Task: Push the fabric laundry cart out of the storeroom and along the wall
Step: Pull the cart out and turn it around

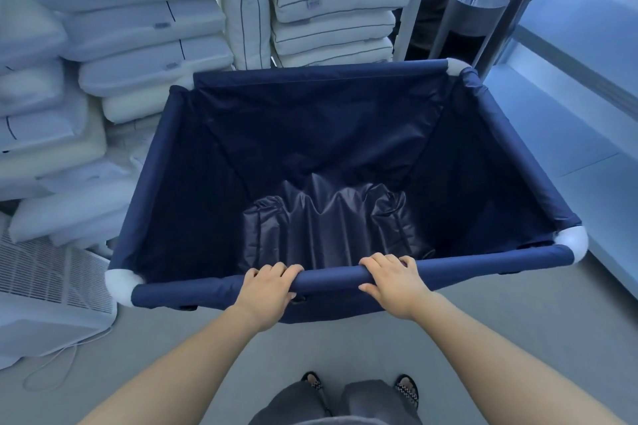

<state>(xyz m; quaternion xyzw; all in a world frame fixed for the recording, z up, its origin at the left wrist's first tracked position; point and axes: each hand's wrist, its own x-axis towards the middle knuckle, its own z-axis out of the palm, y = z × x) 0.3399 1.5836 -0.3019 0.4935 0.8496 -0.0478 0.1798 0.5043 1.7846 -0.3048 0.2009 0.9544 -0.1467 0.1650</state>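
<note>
The navy fabric laundry cart [331, 162] is stood on the grey floor [483, 338] of the storeroom, directly in front of the person, its far rail close against the stacked white pillows [138, 45]. Its liner is seen to be empty, with only slack fabric crumpled at the bottom. The near padded rail [331, 278] is gripped from above by both hands, set near its middle and a little apart, presumably so that the push can be kept even and the cart steered without swinging. The left hand [267, 290] is closed round the rail, its fingers [279, 269] curled over the top and the thumb tucked underneath. The right hand [393, 281] is wrapped likewise, its fingers [383, 260] folded over the rail. A white appliance [51, 293] with a grille is left just beside the cart's near left corner, and care there is probably called for when the cart is turned.
</note>
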